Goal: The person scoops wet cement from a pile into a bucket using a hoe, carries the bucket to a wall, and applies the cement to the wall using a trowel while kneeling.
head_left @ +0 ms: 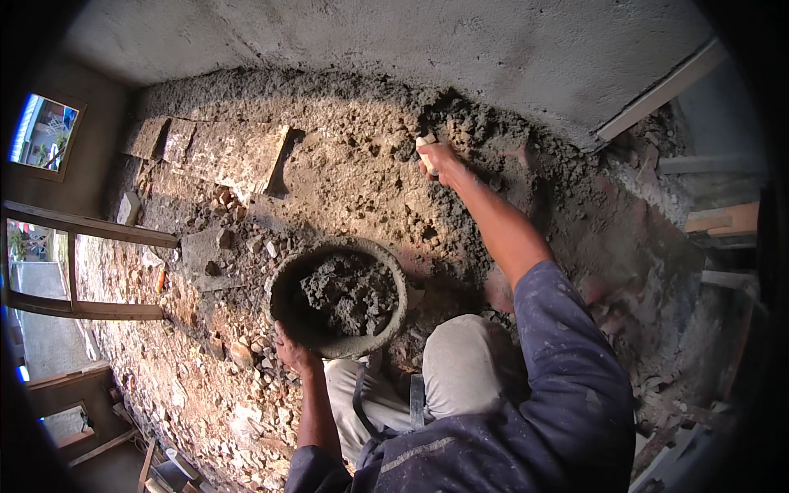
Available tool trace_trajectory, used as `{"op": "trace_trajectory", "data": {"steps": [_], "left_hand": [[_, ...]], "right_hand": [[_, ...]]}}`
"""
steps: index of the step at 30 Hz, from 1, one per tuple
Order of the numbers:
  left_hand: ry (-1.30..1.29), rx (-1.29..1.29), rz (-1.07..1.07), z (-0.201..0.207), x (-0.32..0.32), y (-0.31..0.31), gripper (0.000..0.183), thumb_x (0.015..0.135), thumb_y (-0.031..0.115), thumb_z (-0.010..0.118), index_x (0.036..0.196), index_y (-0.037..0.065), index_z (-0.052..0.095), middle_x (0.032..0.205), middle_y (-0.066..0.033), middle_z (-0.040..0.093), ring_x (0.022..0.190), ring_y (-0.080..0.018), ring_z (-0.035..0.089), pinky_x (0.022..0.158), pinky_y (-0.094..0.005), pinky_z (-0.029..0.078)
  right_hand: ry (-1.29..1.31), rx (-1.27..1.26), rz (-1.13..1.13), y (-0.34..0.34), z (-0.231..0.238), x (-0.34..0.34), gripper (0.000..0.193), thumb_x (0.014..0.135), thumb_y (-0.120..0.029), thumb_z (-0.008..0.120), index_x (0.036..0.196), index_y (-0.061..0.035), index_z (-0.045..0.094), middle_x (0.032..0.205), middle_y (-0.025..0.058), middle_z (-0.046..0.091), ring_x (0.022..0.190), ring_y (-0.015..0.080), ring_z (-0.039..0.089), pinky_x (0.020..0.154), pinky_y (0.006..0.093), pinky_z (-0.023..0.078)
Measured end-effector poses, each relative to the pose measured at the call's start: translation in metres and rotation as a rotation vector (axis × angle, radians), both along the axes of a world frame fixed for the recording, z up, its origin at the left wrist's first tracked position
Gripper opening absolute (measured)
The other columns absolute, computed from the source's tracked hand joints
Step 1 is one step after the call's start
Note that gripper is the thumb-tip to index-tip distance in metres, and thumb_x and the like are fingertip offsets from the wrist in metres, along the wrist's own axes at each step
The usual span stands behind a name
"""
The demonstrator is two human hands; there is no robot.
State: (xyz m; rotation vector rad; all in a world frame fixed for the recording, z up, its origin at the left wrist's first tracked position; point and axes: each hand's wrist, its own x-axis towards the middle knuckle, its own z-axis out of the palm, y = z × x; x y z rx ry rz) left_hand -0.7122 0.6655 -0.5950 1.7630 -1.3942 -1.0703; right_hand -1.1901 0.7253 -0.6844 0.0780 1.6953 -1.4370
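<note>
My left hand (294, 353) is closed on the near-left rim of a round, mortar-crusted bucket (281, 308). Wet grey mortar (349, 292) lies heaped inside it. My right arm stretches forward to the rubble by the wall. There my right hand (446, 164) is wrapped around a pale-handled tool (426, 156). The working end of this tool cannot be made out against the dark mortar clumps (468, 115) along the wall foot.
A plastered grey wall (394, 49) runs across the far side. Flat boards (234, 156) lie on the ground to the left. Stones (242, 353) litter the floor beside the bucket. Wooden frames (107, 310) stand at far left, and timber pieces (723, 220) at far right.
</note>
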Motion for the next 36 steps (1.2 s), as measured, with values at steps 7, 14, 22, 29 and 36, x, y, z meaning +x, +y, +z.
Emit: {"op": "trace_trajectory", "data": {"steps": [7,14,22,29,36], "left_hand": [[0.167,-0.025,0.006,-0.011,0.014,-0.013,0.051,0.096,0.044,0.052,0.106,-0.005,0.064,0.089,-0.0093,0.064,0.075,-0.0162,0.057,0.067,-0.0308,0.049],[-0.119,-0.192,-0.180,-0.033,0.023,-0.011,0.044,0.096,0.036,0.054,0.113,-0.003,0.062,0.089,-0.0115,0.064,0.073,-0.0171,0.056,0.065,-0.0304,0.048],[0.022,-0.018,0.013,-0.007,0.007,-0.009,0.059,0.094,0.048,0.054,0.102,-0.009,0.063,0.087,-0.0119,0.064,0.075,-0.0185,0.057,0.070,-0.0326,0.049],[0.230,-0.012,0.064,-0.029,0.019,-0.018,0.052,0.096,0.043,0.053,0.105,-0.008,0.062,0.091,-0.0112,0.064,0.077,-0.0171,0.057,0.070,-0.0292,0.049],[-0.382,-0.167,-0.233,-0.014,0.017,-0.012,0.051,0.096,0.039,0.054,0.121,-0.005,0.058,0.091,-0.0118,0.065,0.082,-0.0225,0.061,0.070,-0.0333,0.050]], "right_hand": [[0.137,-0.011,0.028,-0.004,0.011,0.040,0.040,0.092,-0.020,0.055,0.121,0.0057,0.043,0.067,0.0097,0.055,0.051,0.0153,0.052,0.039,0.0350,0.039],[0.089,-0.175,-0.002,0.005,-0.012,0.035,0.036,0.092,-0.022,0.055,0.115,0.0044,0.046,0.068,0.0080,0.055,0.049,0.0143,0.051,0.039,0.0350,0.040],[0.159,-0.341,0.020,0.051,0.000,0.050,0.039,0.091,-0.024,0.058,0.119,0.0013,0.048,0.067,0.0031,0.055,0.049,0.0083,0.051,0.037,0.0267,0.041],[0.269,-0.436,0.375,0.103,0.095,0.128,0.062,0.088,-0.024,0.059,0.140,0.0022,0.036,0.079,0.0058,0.057,0.048,0.0090,0.051,0.043,0.0237,0.045],[1.135,-0.288,0.722,0.142,0.092,0.199,0.059,0.084,-0.021,0.061,0.137,-0.0014,0.042,0.109,0.0227,0.063,0.091,0.0331,0.067,0.079,0.0391,0.055]]}}
